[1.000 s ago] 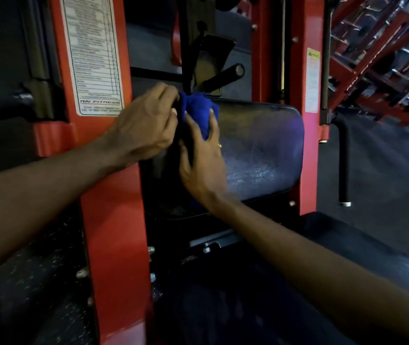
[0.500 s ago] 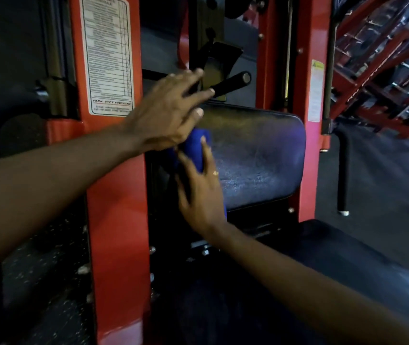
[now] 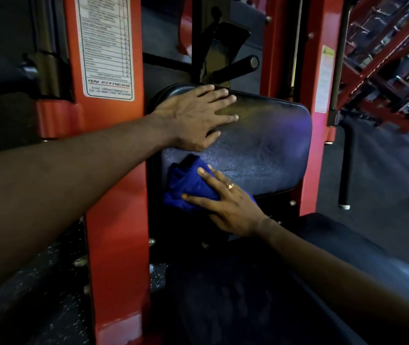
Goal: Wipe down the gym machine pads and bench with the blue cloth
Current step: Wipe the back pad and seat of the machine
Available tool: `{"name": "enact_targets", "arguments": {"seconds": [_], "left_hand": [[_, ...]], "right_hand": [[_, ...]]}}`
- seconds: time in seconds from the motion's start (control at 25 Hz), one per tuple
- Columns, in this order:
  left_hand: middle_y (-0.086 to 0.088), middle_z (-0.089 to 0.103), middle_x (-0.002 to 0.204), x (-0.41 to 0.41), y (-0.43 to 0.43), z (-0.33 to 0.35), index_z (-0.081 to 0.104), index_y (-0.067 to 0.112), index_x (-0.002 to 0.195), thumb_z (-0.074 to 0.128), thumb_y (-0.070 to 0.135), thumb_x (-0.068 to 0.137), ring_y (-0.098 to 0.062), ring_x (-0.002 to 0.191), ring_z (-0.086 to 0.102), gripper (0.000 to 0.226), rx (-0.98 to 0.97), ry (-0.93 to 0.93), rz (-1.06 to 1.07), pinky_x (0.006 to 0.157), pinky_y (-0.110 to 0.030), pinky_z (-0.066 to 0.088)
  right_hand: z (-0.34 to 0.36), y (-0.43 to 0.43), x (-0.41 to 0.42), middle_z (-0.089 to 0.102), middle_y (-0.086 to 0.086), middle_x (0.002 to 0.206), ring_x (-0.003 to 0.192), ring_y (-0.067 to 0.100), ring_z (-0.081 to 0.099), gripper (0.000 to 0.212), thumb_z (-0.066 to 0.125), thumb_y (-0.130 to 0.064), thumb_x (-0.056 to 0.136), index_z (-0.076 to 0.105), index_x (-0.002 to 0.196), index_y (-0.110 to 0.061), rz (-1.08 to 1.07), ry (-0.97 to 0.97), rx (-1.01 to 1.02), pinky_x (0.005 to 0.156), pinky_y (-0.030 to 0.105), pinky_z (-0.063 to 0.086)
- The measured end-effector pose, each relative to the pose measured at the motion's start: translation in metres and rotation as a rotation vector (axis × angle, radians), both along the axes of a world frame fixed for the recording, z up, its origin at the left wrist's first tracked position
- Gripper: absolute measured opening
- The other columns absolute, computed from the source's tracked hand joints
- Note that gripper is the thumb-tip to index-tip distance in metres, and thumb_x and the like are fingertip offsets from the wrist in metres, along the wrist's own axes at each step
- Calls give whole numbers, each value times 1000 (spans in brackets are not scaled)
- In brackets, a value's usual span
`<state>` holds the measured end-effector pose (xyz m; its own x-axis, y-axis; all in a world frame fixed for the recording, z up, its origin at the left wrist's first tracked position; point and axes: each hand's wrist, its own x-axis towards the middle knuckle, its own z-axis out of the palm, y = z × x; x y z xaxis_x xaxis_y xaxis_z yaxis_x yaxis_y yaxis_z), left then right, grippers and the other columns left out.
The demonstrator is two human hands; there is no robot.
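Entry, head view. The left hand (image 3: 196, 118) lies flat on the upper left of the back pad (image 3: 268, 150), fingers straight and together, holding nothing. A second ago it was bunched with the other hand at the pad's top left corner, and half a second ago it was lifted clear with fingers spread. It has now settled as a brace. The right hand (image 3: 230, 205), with a ring (image 3: 231, 186) on one finger, presses the blue cloth (image 3: 188, 188) against the pad's lower left corner, just beside the red upright (image 3: 113, 195). Its fingers are laid across the crumpled fabric, not wrapped around it. The cloth has travelled from the top corner, past mid-height, down to the bottom edge in this interval. I read that as one downward stroke along the left margin, now at its end. The two hands are apart, one above the other, both touching the pad. The pad face to the right shows a speckled sheen, and I cannot tell whether that is moisture or the grain of the vinyl. My judgement is that the pad is partly done, with its centre and right side still to cover. The bench (image 3: 347, 257) in the lower right of the view has not yet been reached. The next stroke likely needs the cloth shifted rightward, and the bracing hand sits over an area that will need wiping too. The black handle (image 3: 235, 68) above the pad is not touched.
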<state>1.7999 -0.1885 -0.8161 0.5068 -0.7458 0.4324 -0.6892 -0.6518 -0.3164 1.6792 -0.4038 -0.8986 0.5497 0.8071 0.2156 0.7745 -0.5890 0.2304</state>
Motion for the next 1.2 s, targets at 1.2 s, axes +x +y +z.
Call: {"name": "enact_targets", "arguments": {"seconds": [1.2], "left_hand": [[-14,47,149,-11,-2,2,57,15,137,33,33,86,-30,139,41,59,-149,-5,-38,117,-41,28]], "right_hand": [[-6,26,-26,-2,17,166,152,42,14,69,58,-11,92,33,154,-30,-376,179,397,117,43,34]]}}
